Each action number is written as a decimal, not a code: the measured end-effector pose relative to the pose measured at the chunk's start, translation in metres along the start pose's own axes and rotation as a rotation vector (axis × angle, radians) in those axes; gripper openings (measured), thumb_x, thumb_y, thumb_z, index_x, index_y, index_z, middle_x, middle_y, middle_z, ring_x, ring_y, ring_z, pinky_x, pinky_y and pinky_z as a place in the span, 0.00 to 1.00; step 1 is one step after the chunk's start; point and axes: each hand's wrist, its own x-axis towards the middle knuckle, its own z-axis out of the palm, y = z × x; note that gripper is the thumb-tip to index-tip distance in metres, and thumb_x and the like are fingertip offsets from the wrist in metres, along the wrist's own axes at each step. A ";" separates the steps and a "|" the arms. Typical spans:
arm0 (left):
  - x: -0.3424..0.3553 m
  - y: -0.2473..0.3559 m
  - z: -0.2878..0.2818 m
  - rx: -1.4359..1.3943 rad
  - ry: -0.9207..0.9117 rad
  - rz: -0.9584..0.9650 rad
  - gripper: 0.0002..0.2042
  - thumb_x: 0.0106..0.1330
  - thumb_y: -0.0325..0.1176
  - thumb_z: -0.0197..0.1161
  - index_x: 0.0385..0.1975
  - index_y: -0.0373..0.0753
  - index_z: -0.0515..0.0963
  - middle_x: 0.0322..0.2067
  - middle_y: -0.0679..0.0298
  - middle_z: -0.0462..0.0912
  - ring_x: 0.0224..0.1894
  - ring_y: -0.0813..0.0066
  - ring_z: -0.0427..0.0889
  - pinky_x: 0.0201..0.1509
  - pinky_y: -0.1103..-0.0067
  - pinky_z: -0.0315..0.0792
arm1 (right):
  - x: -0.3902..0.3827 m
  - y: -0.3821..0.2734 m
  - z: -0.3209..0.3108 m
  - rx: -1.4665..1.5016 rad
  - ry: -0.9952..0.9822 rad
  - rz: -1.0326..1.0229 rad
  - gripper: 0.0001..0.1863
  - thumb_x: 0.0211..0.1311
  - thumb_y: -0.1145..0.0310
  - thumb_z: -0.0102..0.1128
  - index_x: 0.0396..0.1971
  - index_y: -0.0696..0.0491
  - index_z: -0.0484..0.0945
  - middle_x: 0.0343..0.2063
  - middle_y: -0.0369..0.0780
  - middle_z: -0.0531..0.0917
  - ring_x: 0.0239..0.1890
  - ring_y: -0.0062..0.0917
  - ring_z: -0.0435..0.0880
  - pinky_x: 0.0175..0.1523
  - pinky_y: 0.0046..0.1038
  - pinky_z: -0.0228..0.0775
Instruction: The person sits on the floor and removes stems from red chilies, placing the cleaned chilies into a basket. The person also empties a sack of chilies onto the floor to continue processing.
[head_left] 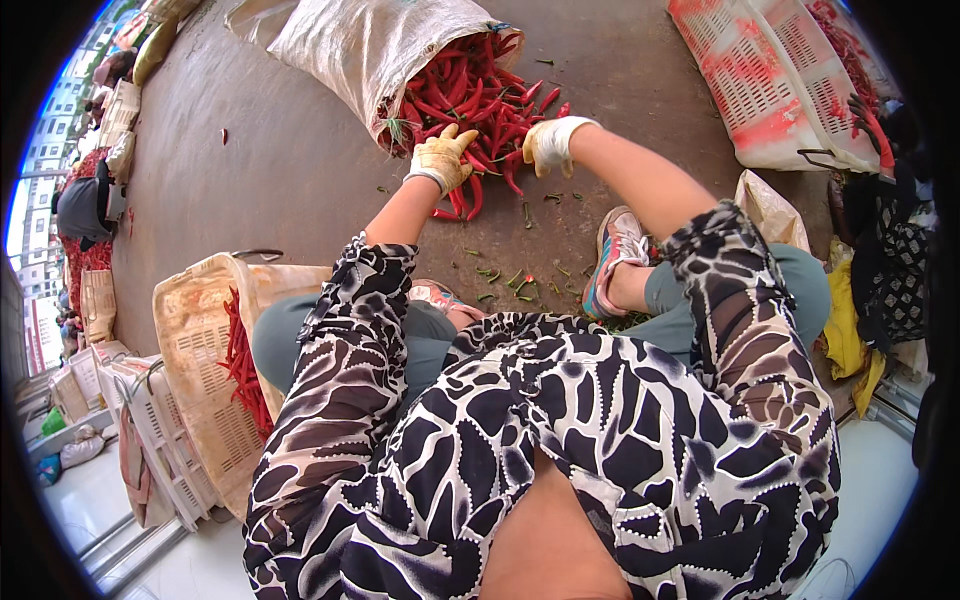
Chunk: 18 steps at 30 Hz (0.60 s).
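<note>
A white woven sack (340, 50) lies on its side, red chili peppers (450, 90) spilling from its mouth onto the floor. My left hand (441, 160) wears a stained cream glove and rests on the lower left of the peppers, fingers apart and partly bent. To its right, at the pile's edge, my right hand (550, 145), also gloved, has its fingers curled down; what they hold, if anything, is hidden. Short green stems (520, 282) are scattered on the floor between my feet.
A tan plastic crate (200, 370) with peppers stands by my left knee, stacked crates (150, 440) behind it. A red-stained white crate (735, 75) is at upper right, beside another person's hand (870, 125). More people and crates line the far left. A yellow sack (843, 320) lies right.
</note>
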 end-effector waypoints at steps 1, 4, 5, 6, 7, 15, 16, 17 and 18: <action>-0.010 -0.003 -0.002 -0.054 -0.019 -0.043 0.29 0.56 0.45 0.62 0.60 0.57 0.65 0.61 0.59 0.65 0.55 0.58 0.73 0.56 0.66 0.69 | -0.025 -0.009 -0.020 -0.064 0.041 0.049 0.17 0.50 0.69 0.62 0.42 0.57 0.78 0.37 0.44 0.84 0.31 0.34 0.85 0.34 0.35 0.78; -0.038 -0.011 -0.003 -0.117 -0.081 -0.169 0.25 0.59 0.47 0.58 0.57 0.52 0.69 0.58 0.60 0.69 0.56 0.60 0.73 0.57 0.68 0.68 | -0.071 -0.026 -0.067 -0.447 0.533 -0.084 0.16 0.47 0.66 0.63 0.37 0.57 0.80 0.35 0.46 0.84 0.26 0.31 0.84 0.30 0.34 0.78; -0.045 -0.011 -0.002 -0.127 -0.095 -0.212 0.24 0.60 0.47 0.58 0.57 0.52 0.69 0.57 0.60 0.71 0.56 0.60 0.74 0.57 0.69 0.68 | -0.072 -0.025 -0.060 -0.474 0.625 -0.071 0.16 0.48 0.66 0.63 0.37 0.57 0.80 0.35 0.46 0.84 0.26 0.31 0.84 0.31 0.34 0.78; -0.050 -0.012 0.000 -0.127 -0.132 -0.273 0.23 0.61 0.48 0.57 0.56 0.51 0.70 0.56 0.61 0.72 0.56 0.61 0.74 0.57 0.69 0.68 | -0.067 -0.021 -0.050 -0.483 0.685 -0.054 0.16 0.48 0.65 0.63 0.37 0.56 0.80 0.34 0.46 0.84 0.27 0.31 0.84 0.31 0.34 0.78; -0.054 -0.011 0.001 -0.151 -0.158 -0.264 0.23 0.61 0.48 0.56 0.56 0.51 0.70 0.54 0.61 0.74 0.56 0.62 0.74 0.57 0.69 0.68 | -0.058 -0.013 -0.018 -0.469 0.696 -0.035 0.16 0.48 0.65 0.63 0.37 0.56 0.80 0.34 0.45 0.84 0.27 0.31 0.84 0.31 0.34 0.78; -0.050 0.009 -0.003 -0.251 -0.195 -0.138 0.23 0.63 0.45 0.56 0.57 0.45 0.70 0.52 0.57 0.76 0.55 0.60 0.75 0.57 0.71 0.67 | -0.001 0.062 0.194 -0.264 0.560 0.126 0.16 0.49 0.63 0.62 0.37 0.56 0.80 0.34 0.45 0.84 0.27 0.31 0.84 0.33 0.33 0.77; -0.049 0.012 -0.004 -0.265 -0.229 -0.127 0.23 0.63 0.45 0.56 0.57 0.45 0.70 0.52 0.57 0.76 0.55 0.60 0.74 0.58 0.71 0.67 | -0.005 0.063 0.208 -0.242 0.550 0.136 0.16 0.49 0.63 0.62 0.37 0.55 0.80 0.34 0.45 0.84 0.27 0.31 0.84 0.33 0.33 0.77; -0.049 0.015 -0.003 -0.232 -0.231 -0.134 0.23 0.63 0.46 0.56 0.57 0.45 0.70 0.52 0.57 0.76 0.55 0.61 0.75 0.58 0.71 0.67 | -0.006 0.063 0.213 -0.224 0.543 0.141 0.16 0.49 0.63 0.62 0.37 0.55 0.80 0.34 0.45 0.84 0.28 0.31 0.84 0.33 0.33 0.77; -0.049 0.017 -0.003 -0.225 -0.230 -0.132 0.23 0.63 0.46 0.56 0.57 0.45 0.70 0.51 0.58 0.77 0.54 0.61 0.75 0.58 0.72 0.67 | -0.011 0.062 0.224 -0.203 0.546 0.147 0.16 0.49 0.63 0.62 0.37 0.55 0.80 0.34 0.45 0.84 0.28 0.31 0.83 0.33 0.33 0.77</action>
